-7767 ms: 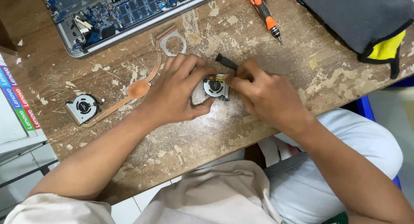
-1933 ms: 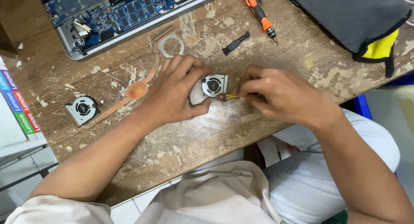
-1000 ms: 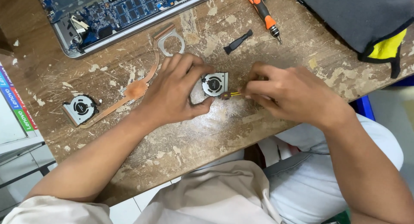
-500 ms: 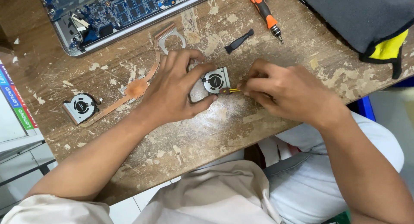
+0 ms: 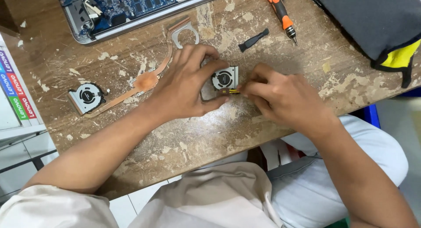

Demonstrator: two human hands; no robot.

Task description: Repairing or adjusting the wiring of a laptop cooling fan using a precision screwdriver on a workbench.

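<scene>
A small square laptop cooling fan (image 5: pixel 225 77) lies on the worn wooden table (image 5: pixel 184 136). My left hand (image 5: pixel 186 85) curls around its left side, thumb below it and fingers above, gripping it. My right hand (image 5: pixel 280 98) comes in from the right and pinches the fan's short yellow and black wire lead (image 5: pixel 231 91) at the fan's lower edge. A second fan (image 5: pixel 86 97) lies to the left, joined to a copper heat pipe (image 5: pixel 147 79) that runs up to a metal bracket (image 5: pixel 184 31).
An opened laptop with a bare blue circuit board (image 5: pixel 131 6) lies at the table's far edge. An orange-handled screwdriver (image 5: pixel 280 13) and a small black plastic piece (image 5: pixel 253 40) lie beyond the fan. A dark bag with a yellow patch (image 5: pixel 377 22) fills the top right. White shelving (image 5: pixel 17 114) stands at left.
The black plastic piece left my right hand and now lies on the table beyond the fan. My right hand shifted to the fan's wire lead. My left hand kept its hold on the fan.
</scene>
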